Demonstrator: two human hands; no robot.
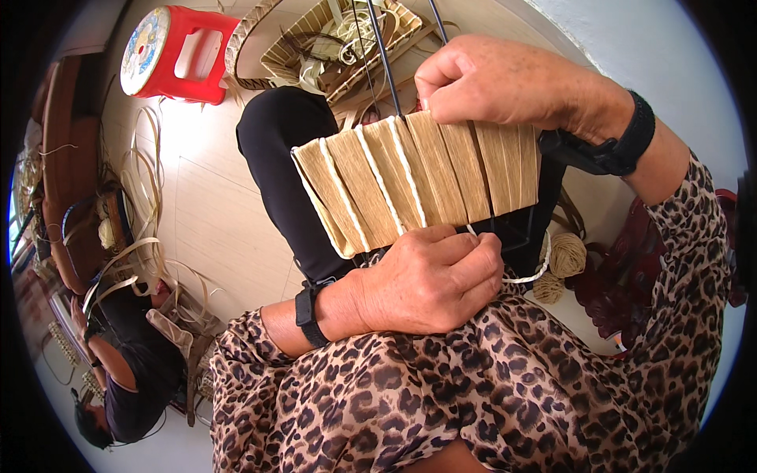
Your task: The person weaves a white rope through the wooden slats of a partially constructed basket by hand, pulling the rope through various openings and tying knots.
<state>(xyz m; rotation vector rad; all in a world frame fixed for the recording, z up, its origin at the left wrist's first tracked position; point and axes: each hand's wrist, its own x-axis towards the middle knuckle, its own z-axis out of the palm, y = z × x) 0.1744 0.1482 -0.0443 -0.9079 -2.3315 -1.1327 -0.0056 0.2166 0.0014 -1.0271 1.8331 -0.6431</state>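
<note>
1. The left hand point(430, 276) is curled closed at the lower edge of the tan panel point(438, 169); I can't tell what its fingertips pinch.
2. That panel sits over the lap, crossed edge to edge by white cords point(378, 175).
3. The right hand point(489, 83), also closed, meets the upper edge, fingertips partly hidden.
4. Pale floor point(229, 189) opens leftward beyond the left knee point(284, 126).
5. Farther off stand a basket point(277, 51) and red stool point(217, 63).
</note>
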